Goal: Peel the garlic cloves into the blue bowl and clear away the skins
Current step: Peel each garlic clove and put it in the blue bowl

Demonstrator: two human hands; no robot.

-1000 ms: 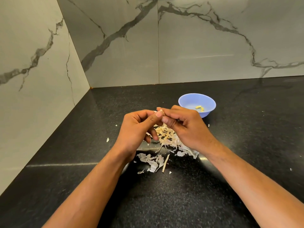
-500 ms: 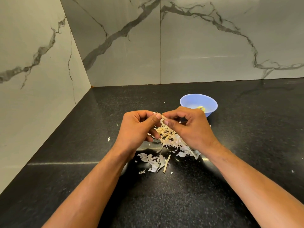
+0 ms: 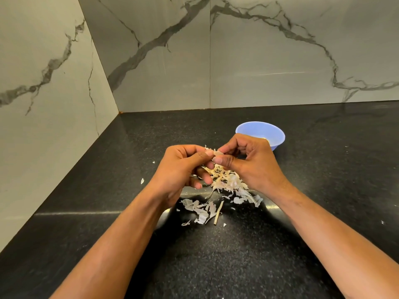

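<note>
My left hand [image 3: 183, 167] and my right hand [image 3: 250, 160] meet above the black counter, and both pinch one small garlic clove [image 3: 216, 153] between thumb and fingers; papery skin sticks out at its top. Beneath the hands lies a heap of pale garlic skins [image 3: 226, 183]. More loose skins [image 3: 200, 209] and a thin dry stem [image 3: 218, 215] lie nearer to me. The blue bowl [image 3: 259, 130] stands just behind my right hand, which hides most of its inside; a bit of yellow peeled clove [image 3: 265, 139] shows at the hand's edge.
The black granite counter [image 3: 302, 244] runs into a corner of grey marble wall tiles [image 3: 151, 61] on the left and behind. Tiny skin flakes [image 3: 142, 180] are scattered left of the hands and at the far right.
My right hand has drawn slightly up and to the right, now covering more of the bowl. The skin at the clove's top has lifted further. My left hand has stayed about where it was.
</note>
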